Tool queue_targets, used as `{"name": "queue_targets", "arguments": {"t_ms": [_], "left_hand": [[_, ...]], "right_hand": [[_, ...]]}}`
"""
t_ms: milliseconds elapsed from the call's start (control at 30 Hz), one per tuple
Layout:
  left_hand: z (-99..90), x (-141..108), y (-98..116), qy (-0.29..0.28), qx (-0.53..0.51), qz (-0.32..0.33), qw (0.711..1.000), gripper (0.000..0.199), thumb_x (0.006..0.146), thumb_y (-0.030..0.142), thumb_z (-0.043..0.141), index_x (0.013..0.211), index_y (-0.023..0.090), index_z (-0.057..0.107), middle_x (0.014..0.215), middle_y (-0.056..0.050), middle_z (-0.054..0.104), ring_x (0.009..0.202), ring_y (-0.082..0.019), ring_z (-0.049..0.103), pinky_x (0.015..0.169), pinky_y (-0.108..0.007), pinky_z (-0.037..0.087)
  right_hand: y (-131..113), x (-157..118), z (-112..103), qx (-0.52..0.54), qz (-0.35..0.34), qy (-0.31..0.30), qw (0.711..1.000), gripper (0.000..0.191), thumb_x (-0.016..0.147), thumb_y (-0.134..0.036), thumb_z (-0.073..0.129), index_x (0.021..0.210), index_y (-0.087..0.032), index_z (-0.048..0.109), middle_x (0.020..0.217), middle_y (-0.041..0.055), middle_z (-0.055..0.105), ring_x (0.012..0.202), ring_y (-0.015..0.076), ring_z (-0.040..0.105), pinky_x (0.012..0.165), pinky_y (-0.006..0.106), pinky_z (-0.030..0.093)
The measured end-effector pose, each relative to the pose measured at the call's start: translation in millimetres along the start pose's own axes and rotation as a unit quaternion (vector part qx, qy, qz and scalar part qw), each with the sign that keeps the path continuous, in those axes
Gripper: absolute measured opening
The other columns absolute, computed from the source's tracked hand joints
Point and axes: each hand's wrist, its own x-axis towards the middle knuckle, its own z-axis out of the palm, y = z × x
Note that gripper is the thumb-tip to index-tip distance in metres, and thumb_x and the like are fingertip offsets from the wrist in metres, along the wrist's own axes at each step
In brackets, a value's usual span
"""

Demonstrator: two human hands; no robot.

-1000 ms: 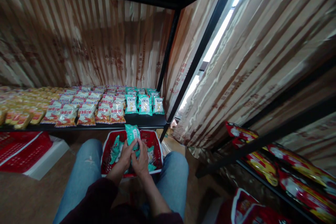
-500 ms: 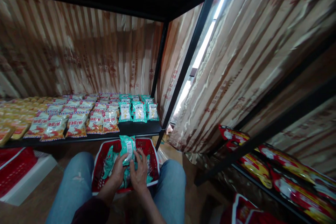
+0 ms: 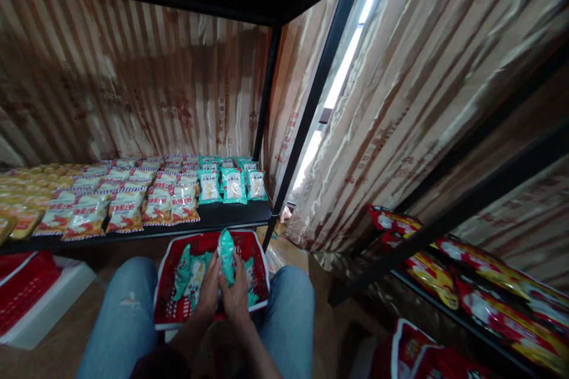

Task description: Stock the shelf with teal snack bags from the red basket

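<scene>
A teal snack bag (image 3: 226,253) stands edge-on between my two hands, just above a red basket (image 3: 165,302) with a white rim. My left hand (image 3: 210,284) presses on its left side and my right hand (image 3: 237,291) on its right, fingers closed against it. Below them, more teal and white snack bags (image 3: 195,275) lie loosely in the basket, partly hidden by my hands. On the black shelf (image 3: 231,213) ahead, similar teal bags (image 3: 233,185) stand upright in rows at the right end.
Orange and white snack bags (image 3: 127,208) and yellow packs (image 3: 26,213) fill the shelf leftward. A black post (image 3: 306,124) rises right of the basket. Red and yellow bags (image 3: 493,314) lie on a right-hand shelf. Another red basket (image 3: 26,290) is at left; my knees flank the middle one.
The teal bag has turned from showing its printed face to edge-on. My hands have come closer together around it, uncovering more bags in the basket.
</scene>
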Motion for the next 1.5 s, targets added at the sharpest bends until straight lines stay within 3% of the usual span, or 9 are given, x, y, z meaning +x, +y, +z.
{"name": "queue_targets", "arguments": {"t_ms": [133,333,567,833,1033,1333,1500], "left_hand": [[4.8,-7,12,-0.026,0.026,0.006,0.999,0.049,0.082,0.045,0.043,0.118,0.014,0.056,0.133,-0.012,0.053,0.130,-0.021,0.041,0.110,-0.034,0.031],[4.2,-7,18,0.037,0.053,-0.045,0.997,0.047,0.079,0.039,0.054,0.117,0.011,0.054,0.131,-0.019,0.053,0.125,-0.026,0.047,0.107,-0.036,0.034],[7.4,-6,20,0.011,-0.035,-0.110,0.993,0.039,0.067,0.039,0.071,0.098,0.015,0.064,0.107,-0.012,0.068,0.107,-0.028,0.061,0.090,-0.038,0.049],[9.4,4,16,0.029,-0.069,-0.155,0.985,0.044,0.055,0.030,0.082,0.093,0.012,0.066,0.087,-0.011,0.072,0.089,-0.026,0.068,0.077,-0.033,0.054],[11.0,11,13,0.012,-0.114,-0.153,0.981,0.043,0.052,0.024,0.084,0.087,0.014,0.062,0.084,-0.011,0.072,0.084,-0.026,0.069,0.073,-0.032,0.055],[14.3,17,10,0.013,-0.131,-0.127,0.983,0.059,0.041,0.034,0.086,0.089,0.015,0.056,0.090,-0.012,0.072,0.087,-0.029,0.068,0.077,-0.035,0.055],[13.5,13,17,0.010,-0.122,-0.121,0.985,0.058,0.051,0.032,0.082,0.100,0.015,0.056,0.103,-0.015,0.069,0.099,-0.027,0.065,0.087,-0.035,0.051]], "right_hand": [[-4,5,-5,0.063,0.083,0.030,0.994,0.055,0.077,-0.044,0.061,0.123,-0.015,0.055,0.124,0.0138,0.060,0.116,0.0259,0.055,0.099,0.039,0.042],[-1,16,-9,0.215,0.218,0.071,0.949,0.054,0.067,-0.046,0.068,0.112,-0.017,0.063,0.116,0.0100,0.066,0.107,0.0249,0.061,0.091,0.033,0.047],[1,19,-14,0.321,0.249,0.047,0.912,0.056,0.063,-0.047,0.073,0.110,-0.018,0.065,0.101,0.0072,0.071,0.097,0.0249,0.065,0.080,0.031,0.052],[-2,23,-17,0.405,0.334,0.045,0.850,0.065,0.058,-0.044,0.078,0.115,-0.016,0.062,0.101,0.0101,0.070,0.094,0.0272,0.066,0.075,0.034,0.054],[-7,28,-20,0.407,0.305,0.017,0.861,0.072,0.061,-0.043,0.078,0.125,-0.020,0.054,0.102,0.0091,0.070,0.092,0.0257,0.067,0.077,0.034,0.054],[-4,33,-20,0.385,0.290,0.032,0.876,0.073,0.054,-0.049,0.080,0.116,-0.017,0.061,0.095,0.0100,0.073,0.087,0.0271,0.069,0.080,0.038,0.055],[-4,36,-18,0.366,0.303,0.050,0.879,0.066,0.053,-0.046,0.081,0.110,-0.016,0.065,0.092,0.0088,0.073,0.085,0.0264,0.069,0.079,0.037,0.055]]}}
